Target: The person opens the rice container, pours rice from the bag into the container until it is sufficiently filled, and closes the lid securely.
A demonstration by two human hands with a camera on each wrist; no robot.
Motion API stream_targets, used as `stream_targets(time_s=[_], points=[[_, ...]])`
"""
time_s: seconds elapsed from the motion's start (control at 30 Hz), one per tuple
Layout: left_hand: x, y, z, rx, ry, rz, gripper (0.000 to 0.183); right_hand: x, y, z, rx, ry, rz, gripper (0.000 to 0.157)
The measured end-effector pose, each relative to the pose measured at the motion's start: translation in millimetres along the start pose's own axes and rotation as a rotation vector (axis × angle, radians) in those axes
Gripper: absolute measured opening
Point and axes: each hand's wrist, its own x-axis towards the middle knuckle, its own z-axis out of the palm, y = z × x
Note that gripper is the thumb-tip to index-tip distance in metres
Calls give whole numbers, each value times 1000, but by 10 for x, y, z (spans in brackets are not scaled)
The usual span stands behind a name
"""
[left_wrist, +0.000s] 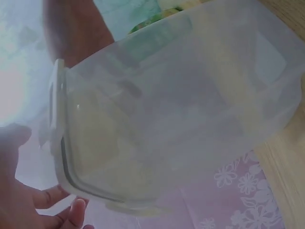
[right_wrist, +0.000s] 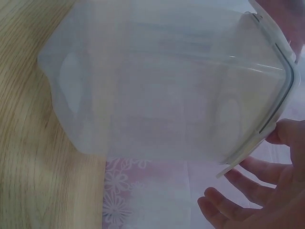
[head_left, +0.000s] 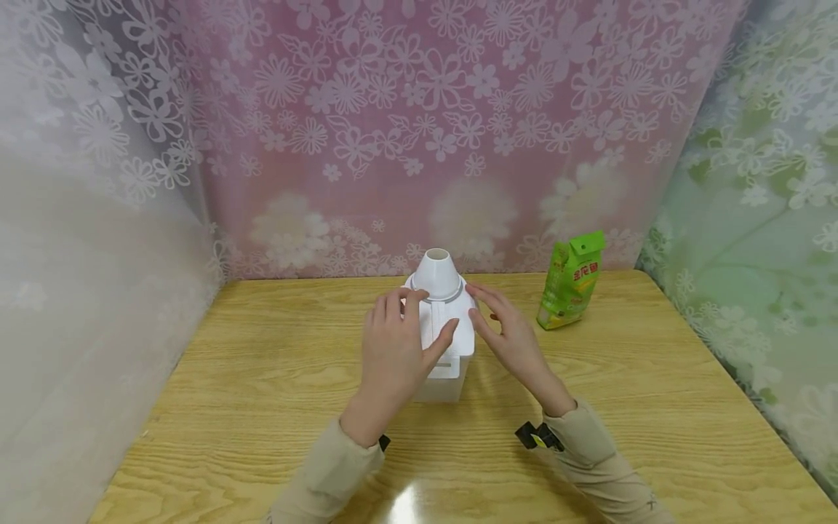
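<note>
A translucent plastic storage box (head_left: 440, 389) stands upright on the table, its white lid (head_left: 462, 331) on top. From the lid rises a white cone-shaped piece (head_left: 437, 278) with an open narrow top. My left hand (head_left: 396, 342) reaches over the lid's left side, thumb raised above it and fingertips (left_wrist: 50, 196) at its far edge. On the other side, my right hand (head_left: 513, 338) has its thumb and fingertips (right_wrist: 252, 169) against the lid's right edge. Neither hand curls round the box. Both wrist views show the see-through box walls (left_wrist: 157, 119) from the side.
A green printed bag (head_left: 571, 284) stands to the right behind my right hand. The wood-grain table (head_left: 281, 364) reaches back to a pink floral curtain (head_left: 393, 145), with more curtains at both sides. A black device (head_left: 540, 437) sits at my right cuff.
</note>
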Motion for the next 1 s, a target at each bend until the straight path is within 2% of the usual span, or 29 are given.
stream_targets(time_s=[0.13, 0.37, 0.73, 0.87, 1.0], points=[[-20, 51, 90, 136, -9, 6, 66, 2, 14, 2, 10, -7, -2, 45], [-46, 146, 181, 194, -8, -16, 54, 11, 8, -10, -9, -4, -5, 45], [-52, 212, 238, 195, -42, -73, 36, 19, 19, -10, -18, 9, -24, 44], [-44, 192, 207, 146, -59, -103, 33, 8, 2, -16, 2, 24, -26, 44], [-16, 132, 137, 54, -29, -125, 30, -2, -13, -19, 53, 81, -41, 42]])
